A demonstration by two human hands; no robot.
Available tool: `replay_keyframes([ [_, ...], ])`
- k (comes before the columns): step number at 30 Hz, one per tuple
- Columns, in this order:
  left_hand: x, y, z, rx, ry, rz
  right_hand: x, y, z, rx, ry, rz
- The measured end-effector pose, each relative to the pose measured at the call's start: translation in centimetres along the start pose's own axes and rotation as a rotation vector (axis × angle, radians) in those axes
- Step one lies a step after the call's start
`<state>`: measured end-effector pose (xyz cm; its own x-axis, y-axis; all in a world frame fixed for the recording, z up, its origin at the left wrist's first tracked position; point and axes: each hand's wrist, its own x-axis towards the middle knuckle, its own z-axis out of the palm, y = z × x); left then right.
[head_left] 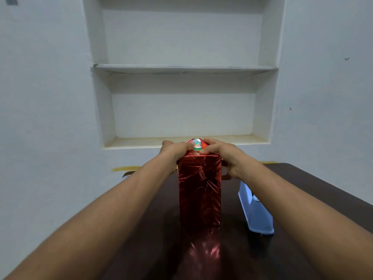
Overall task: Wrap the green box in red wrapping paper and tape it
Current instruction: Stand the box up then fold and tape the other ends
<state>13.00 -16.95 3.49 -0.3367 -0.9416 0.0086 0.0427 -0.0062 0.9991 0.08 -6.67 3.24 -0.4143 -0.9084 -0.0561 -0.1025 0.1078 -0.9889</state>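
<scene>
Here the dark desk (302,188) carries everything, with a white wall niche of shelves (183,68) behind it. On the desk stands the box (199,188), upright on its short end, its long axis vertical, straight ahead of the person and between the two forearms. Red paper (198,199) already covers the near face and the sides that show; its foil is creased and throws a red glint onto the desk below. To the right, just beside the box but apart from it, lies a pale blue dispenser (256,215) (for tape, probably, though its far side is hidden).

The open work is at the top end. There a small patch of green (197,148) shows between folded red flaps, so that end is not yet closed. The left hand (175,152) grips the top left corner, fingers curled over the paper's edge. The right hand (222,154) holds the top right corner the same way, thumb pressing a flap inward. Both sit at equal height on either side of the gap, so neither is plainly nearer; the next fold, I judge, runs inward and down from each side toward that green patch, and the right hand lies closer to the dispenser.
</scene>
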Motion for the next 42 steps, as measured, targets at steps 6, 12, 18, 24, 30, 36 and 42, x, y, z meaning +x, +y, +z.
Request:
replay_keyframes([
  [6, -2.1, -0.8, -1.1, -0.149, -0.188, -0.091, 0.4, -0.2, -0.3, 0.036, 0.035, 0.019],
  [12, -2.9, -1.4, -0.4, -0.184, -0.057, -0.065, 0.1, -0.5, 0.5, -0.003, 0.063, 0.016],
  [18, -2.9, -1.9, -0.2, -0.221, -0.053, -0.07, -0.1, -0.6, 0.0, -0.06, 0.065, 0.051],
  [24, -3.2, -2.0, -0.1, -0.281, -0.141, -0.12, 0.1, -0.7, 0.2, 0.0, 0.071, 0.05],
  [30, -3.6, -1.4, -0.2, -0.238, -0.09, -0.121, 0.1, -0.5, 0.3, -0.002, 0.057, 0.023],
  [36, -2.2, -0.7, -0.9, -0.141, -0.021, -0.047, 0.4, -0.2, -0.2, -0.026, 0.055, 0.009],
  [42, -2.9, -0.5, -1.1, -0.151, -0.045, 0.031, 0.6, -0.1, -0.1, 0.003, 0.047, 0.014],
])
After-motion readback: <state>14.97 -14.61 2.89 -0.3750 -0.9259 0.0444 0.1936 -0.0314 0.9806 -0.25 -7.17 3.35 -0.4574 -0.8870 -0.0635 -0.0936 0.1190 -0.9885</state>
